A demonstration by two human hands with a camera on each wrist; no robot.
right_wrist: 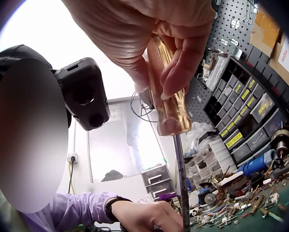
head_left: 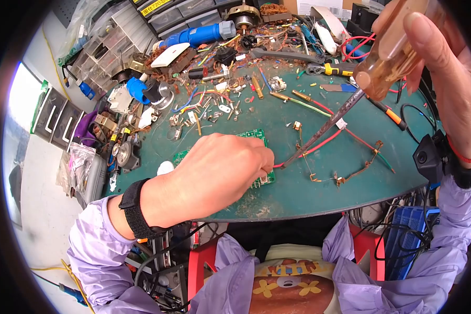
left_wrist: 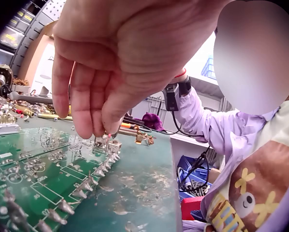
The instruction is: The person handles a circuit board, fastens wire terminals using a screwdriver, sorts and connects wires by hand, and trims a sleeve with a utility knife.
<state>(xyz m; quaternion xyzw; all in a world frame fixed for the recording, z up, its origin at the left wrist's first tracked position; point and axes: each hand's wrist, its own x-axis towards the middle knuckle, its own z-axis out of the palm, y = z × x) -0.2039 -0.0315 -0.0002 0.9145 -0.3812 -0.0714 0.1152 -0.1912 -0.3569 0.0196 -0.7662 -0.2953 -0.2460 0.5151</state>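
My left hand [head_left: 209, 167] is over a green circuit board [head_left: 256, 134] near the table's front edge. Its fingertips pinch the end of a red wire [head_left: 324, 142] at the board's edge; the exact grip is mostly hidden. In the left wrist view, solder joints and metal terminals line the board [left_wrist: 33, 169]. Raised at the right, my right hand [head_left: 447, 68] grips the amber see-through handle of a screwdriver [head_left: 332, 121]. Its long, dark, worn shaft slants down left, the tip right beside the red wire near my left fingertips. The handle [right_wrist: 171, 116] also shows in the right wrist view.
Wire pieces with brass fittings [head_left: 358, 172] lie right of the board. Loose metal parts [head_left: 220, 110] are scattered beyond it. Farther back are a blue plug [head_left: 199, 35], a wrench [head_left: 285, 55] and a tool with an orange-and-black handle [head_left: 392, 116]. Drawer cabinets [right_wrist: 241, 106] stand behind.
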